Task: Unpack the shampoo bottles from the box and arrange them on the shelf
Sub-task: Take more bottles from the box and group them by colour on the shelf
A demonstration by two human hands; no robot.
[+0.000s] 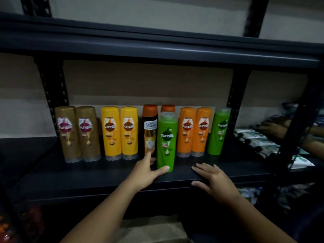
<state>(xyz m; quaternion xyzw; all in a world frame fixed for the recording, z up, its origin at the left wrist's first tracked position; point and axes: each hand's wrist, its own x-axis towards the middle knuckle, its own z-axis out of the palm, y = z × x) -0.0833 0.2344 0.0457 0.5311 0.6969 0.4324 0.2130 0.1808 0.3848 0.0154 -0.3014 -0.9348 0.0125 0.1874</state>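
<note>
left hand [146, 174] fingers spread, thumb against base of near green bottle [166, 142] standing ahead of the row on the shelf [105, 174]; right hand [209, 178] flat, holding nothing. could topple onto neighbours if shoved low.

On the shelf [70, 174], a far row of upright bottles, left to right: a touching pair [78, 134], a gap, a second pair [121, 133], then a single bottle [149, 130], another [168, 108] mostly hidden, a third pair [194, 132] and an end bottle [219, 131]. Nearer, before the hidden one, a lone bottle [166, 141]. Left hand [146, 170] touching its base; right hand [210, 179] on the near shelf edge. Packets [259, 142] far right.
</note>
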